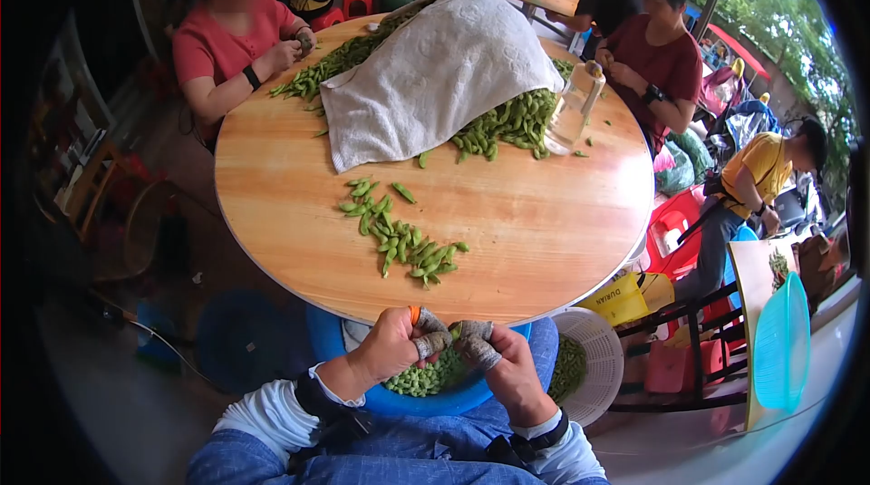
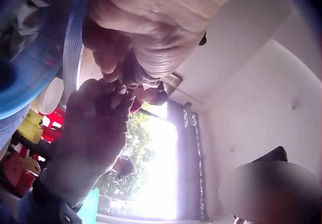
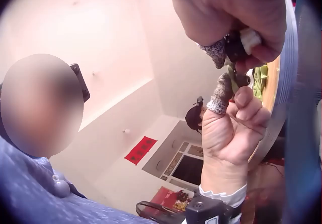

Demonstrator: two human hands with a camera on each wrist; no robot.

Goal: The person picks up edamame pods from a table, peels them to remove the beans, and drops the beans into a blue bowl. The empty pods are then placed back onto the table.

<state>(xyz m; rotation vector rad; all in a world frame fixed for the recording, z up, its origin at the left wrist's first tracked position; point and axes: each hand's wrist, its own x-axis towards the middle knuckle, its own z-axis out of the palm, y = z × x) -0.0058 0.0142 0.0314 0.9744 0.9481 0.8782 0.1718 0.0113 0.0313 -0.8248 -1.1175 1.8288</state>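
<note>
Above a blue basin, my left hand and right hand meet fingertip to fingertip, with grey cloth wraps on thumbs and fingers. Between them is a green edamame pod. In the right wrist view the left thumb and fingers pinch it from below, while the curled right fingers grip at its upper end. The left wrist view shows both hands close together, the pod hidden. Shelled green beans lie in the blue basin under the hands. Loose edamame pods are strewn on the table just ahead.
The round wooden table bears a large pod heap under a white towel and a clear plastic container. A white basket stands right of the basin. People sit across the table, left and right.
</note>
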